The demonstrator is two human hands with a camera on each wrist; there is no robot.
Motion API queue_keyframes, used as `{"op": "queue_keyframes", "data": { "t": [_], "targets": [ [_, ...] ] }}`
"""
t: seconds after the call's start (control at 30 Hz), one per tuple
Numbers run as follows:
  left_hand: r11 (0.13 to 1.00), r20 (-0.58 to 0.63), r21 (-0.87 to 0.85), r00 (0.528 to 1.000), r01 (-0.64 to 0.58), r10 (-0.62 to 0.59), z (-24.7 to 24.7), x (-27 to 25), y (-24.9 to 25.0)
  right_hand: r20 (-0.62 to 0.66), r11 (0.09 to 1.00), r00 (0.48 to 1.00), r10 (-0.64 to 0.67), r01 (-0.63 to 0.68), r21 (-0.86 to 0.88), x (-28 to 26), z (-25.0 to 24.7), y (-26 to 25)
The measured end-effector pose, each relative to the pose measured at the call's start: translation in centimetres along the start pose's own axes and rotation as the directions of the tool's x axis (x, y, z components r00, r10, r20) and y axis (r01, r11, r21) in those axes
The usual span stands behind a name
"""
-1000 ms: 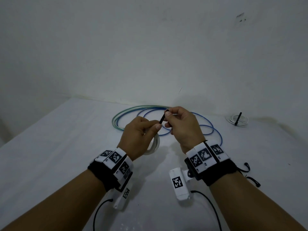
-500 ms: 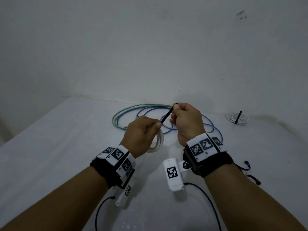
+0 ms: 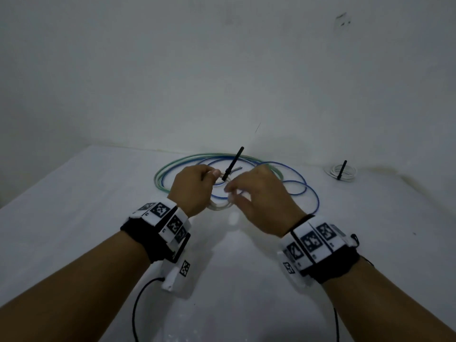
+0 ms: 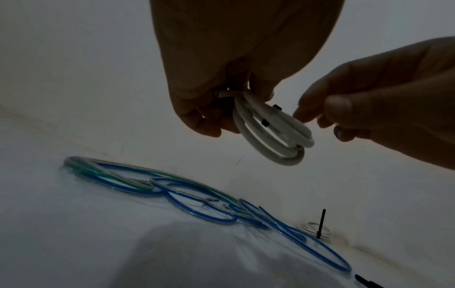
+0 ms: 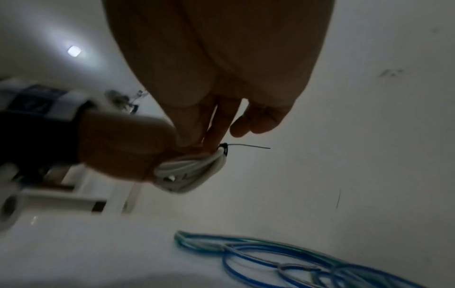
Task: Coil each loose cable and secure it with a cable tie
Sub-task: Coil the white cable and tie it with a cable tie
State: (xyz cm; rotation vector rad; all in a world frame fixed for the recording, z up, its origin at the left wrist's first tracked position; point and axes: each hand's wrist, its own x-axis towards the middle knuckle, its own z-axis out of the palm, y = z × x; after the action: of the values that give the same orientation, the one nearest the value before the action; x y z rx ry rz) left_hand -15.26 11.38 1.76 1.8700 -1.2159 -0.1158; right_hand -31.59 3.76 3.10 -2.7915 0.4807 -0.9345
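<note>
My left hand [image 3: 212, 177] grips a small white cable coil [image 3: 219, 206] above the table. A black cable tie [image 3: 233, 164] is cinched round the coil, and its tail sticks up and away, free. In the left wrist view the tie's band [image 4: 264, 123] crosses the coil [image 4: 270, 140]. My right hand [image 3: 234, 193] hovers beside the coil with relaxed fingers, and its fingertips [image 4: 299, 115] touch the coil near the tie head [image 5: 223, 150]. Loose blue cable [image 3: 306, 191] and green cable [image 3: 158, 178] lie in loops on the white table [image 3: 74, 218] behind my hands.
A second white coil [image 3: 341, 171] lies at the back right with a black tie standing upright on it. The wall runs right behind the cables. The table's left edge slants off at the left. Black camera leads trail from both wrists.
My right hand pulled the tie tail up and to the right, then let it go and dropped back to the coil. The tail now stands free. My left hand kept hold of the coil.
</note>
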Motion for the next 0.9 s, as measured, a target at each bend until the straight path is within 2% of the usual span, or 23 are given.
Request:
{"op": "queue_keyframes", "data": {
  "t": [0.07, 0.13, 0.23, 0.33, 0.4, 0.5, 0.57, 0.67, 0.77, 0.9],
  "targets": [
    [1.000, 0.029, 0.003, 0.999, -0.023, 0.023, 0.4, 0.3, 0.6, 0.126, 0.976, 0.988, -0.095, 0.117, -0.185, -0.8, 0.5, 0.3],
    [0.999, 0.060, -0.007, 0.997, -0.048, 0.048, 1.0, 0.8, 1.3, 0.177, 0.925, 0.975, -0.133, 0.187, -0.332, -1.2, 0.5, 1.0],
    [0.999, 0.115, -0.018, 0.993, -0.031, 0.033, 2.1, 1.5, 1.9, 0.170, 0.876, 0.966, -0.196, 0.250, -0.412, -1.5, -0.1, 2.1],
    [0.997, 0.140, 0.003, 0.987, -0.081, 0.080, 3.4, 2.1, 2.8, 0.171, 0.874, 0.971, -0.167, 0.226, -0.429, -1.7, -1.2, 3.0],
    [0.991, 0.106, 0.031, 0.987, -0.127, 0.123, 4.6, 2.7, 3.2, 0.163, 0.885, 0.983, -0.083, 0.148, -0.442, -2.1, -1.9, 4.1],
    [0.995, 0.142, 0.044, 0.986, -0.088, 0.081, 6.4, 3.7, 3.6, 0.176, 0.874, 0.975, 0.139, -0.037, -0.485, -2.8, -3.4, 6.9],
    [0.978, 0.251, 0.145, 0.962, -0.147, 0.108, 7.7, 4.3, 3.7, 0.217, 0.827, 0.928, 0.303, -0.143, -0.544, -3.4, -4.4, 9.4],
    [0.927, 0.412, 0.270, 0.901, -0.262, 0.135, 10.0, 5.2, 4.0, 0.188, 0.743, 0.874, 0.449, -0.248, -0.622, -4.7, -6.0, 13.7],
    [0.885, 0.482, 0.343, 0.868, -0.315, 0.123, 12.7, 6.6, 4.5, 0.154, 0.655, 0.814, 0.560, -0.322, -0.684, -5.6, -7.3, 18.3],
    [0.830, 0.533, 0.428, 0.842, -0.358, 0.088, 16.1, 9.0, 4.7, 0.087, 0.503, 0.702, 0.707, -0.413, -0.759, -5.9, -8.2, 24.5]
  ]
}}
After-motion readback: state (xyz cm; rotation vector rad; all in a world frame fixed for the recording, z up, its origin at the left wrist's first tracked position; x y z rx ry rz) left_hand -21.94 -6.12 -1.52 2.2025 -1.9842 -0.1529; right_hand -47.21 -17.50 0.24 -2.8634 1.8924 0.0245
